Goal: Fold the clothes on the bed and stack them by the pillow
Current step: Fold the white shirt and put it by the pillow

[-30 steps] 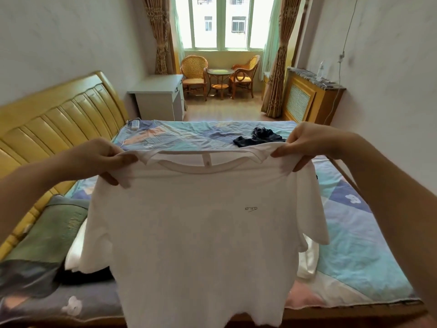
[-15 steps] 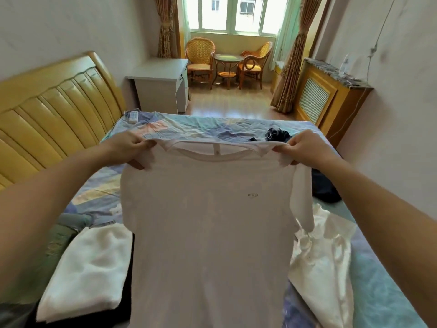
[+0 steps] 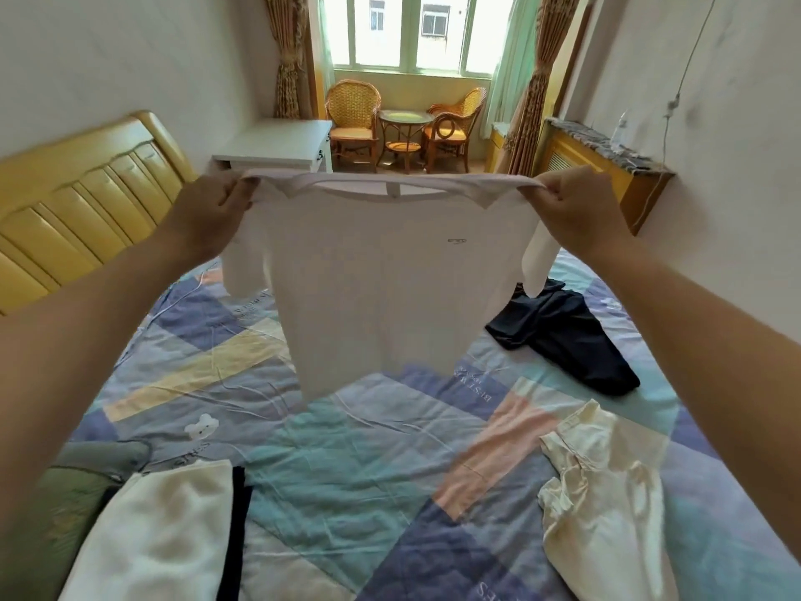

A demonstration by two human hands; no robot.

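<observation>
I hold a white T-shirt spread out in the air above the bed. My left hand grips its left shoulder and my right hand grips its right shoulder. The hem hangs just above the patchwork cover. A folded stack with a cream garment on top lies at the lower left beside a green pillow. A crumpled cream garment lies unfolded at the lower right. A dark navy garment lies loose at the right, behind the shirt's sleeve.
A yellow padded headboard runs along the left. A white bedside cabinet stands beyond the bed, with two wicker chairs and a small table by the window. A wooden radiator cover lines the right wall.
Both hands have pushed the T-shirt forward and away from me, out over the middle of the bed. The view has tilted down, showing more of the bed, stack and cream garment.
</observation>
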